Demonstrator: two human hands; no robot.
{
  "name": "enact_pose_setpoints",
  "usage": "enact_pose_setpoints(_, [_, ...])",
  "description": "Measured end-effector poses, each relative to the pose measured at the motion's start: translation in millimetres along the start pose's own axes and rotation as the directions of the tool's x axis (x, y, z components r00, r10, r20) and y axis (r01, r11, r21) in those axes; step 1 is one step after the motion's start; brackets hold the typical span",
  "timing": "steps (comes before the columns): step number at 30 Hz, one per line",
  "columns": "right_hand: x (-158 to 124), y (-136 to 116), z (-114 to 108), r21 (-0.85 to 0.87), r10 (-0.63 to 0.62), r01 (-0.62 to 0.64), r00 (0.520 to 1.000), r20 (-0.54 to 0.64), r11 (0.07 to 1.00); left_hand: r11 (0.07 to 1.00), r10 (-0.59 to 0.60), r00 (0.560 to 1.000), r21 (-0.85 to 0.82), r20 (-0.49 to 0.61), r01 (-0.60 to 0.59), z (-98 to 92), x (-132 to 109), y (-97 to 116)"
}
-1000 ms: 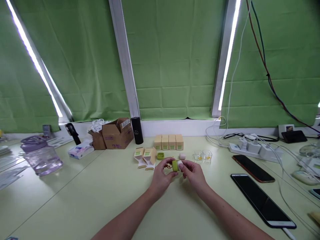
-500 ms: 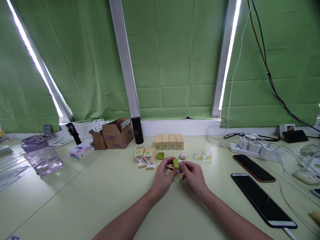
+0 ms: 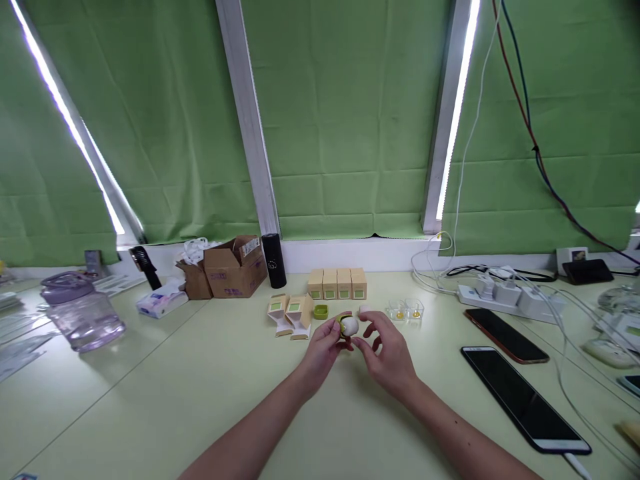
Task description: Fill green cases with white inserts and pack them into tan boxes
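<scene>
My left hand [image 3: 323, 350] pinches a small round object [image 3: 349, 326], white on its face with a green rim, just above the pale green table [image 3: 200, 400]. My right hand [image 3: 387, 353] hovers beside it with its fingers loosely spread, a fingertip near the object's lower edge. Right behind the hands lie a small green case [image 3: 321, 311] and a small pink piece [image 3: 364, 309]. Two opened tan boxes [image 3: 291, 313] lie to the left, and a row of several closed tan boxes [image 3: 337, 284] stands farther back.
Two clear little cups [image 3: 406, 309] stand right of the hands. Two phones [image 3: 520, 397] and a power strip [image 3: 510, 293] with cables lie at right. A black cylinder [image 3: 274, 261], cardboard boxes [image 3: 233, 267], a tissue pack [image 3: 160, 302] and a purple-lidded jar [image 3: 80, 310] are at left.
The object has turned in my left hand, so its white face shows instead of its green side. My right hand's fingers have let go of it and spread apart.
</scene>
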State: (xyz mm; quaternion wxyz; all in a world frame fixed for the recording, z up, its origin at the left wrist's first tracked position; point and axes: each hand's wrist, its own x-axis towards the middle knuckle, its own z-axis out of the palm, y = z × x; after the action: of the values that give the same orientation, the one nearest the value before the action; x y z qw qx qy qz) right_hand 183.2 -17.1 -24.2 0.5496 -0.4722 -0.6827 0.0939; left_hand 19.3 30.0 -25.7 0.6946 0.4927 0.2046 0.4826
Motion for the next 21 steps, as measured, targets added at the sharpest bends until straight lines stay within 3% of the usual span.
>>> enact_pose_setpoints(5, [-2,3,0,-0.146,-0.198,0.203,0.979,0.049,0.968,0.997,-0.076,0.992,-0.020,0.096,0.078,3.6,-4,0])
enact_pose_setpoints(8, [-3,10,2,-0.213,-0.278,0.280,0.960,0.041,0.936,0.996,-0.090,0.993,0.017,0.080,0.089,5.0,-4,0])
enact_pose_setpoints(14, [-2,17,4,-0.335,-0.351,0.339,0.936,0.027,0.879,0.991,-0.026,1.000,0.128,-0.016,0.028,7.8,-4,1])
enact_pose_setpoints(21, [-2,15,3,-0.375,-0.361,0.350,0.932,0.044,0.859,0.986,-0.007,1.000,0.170,0.010,0.005,12.9,-7,1])
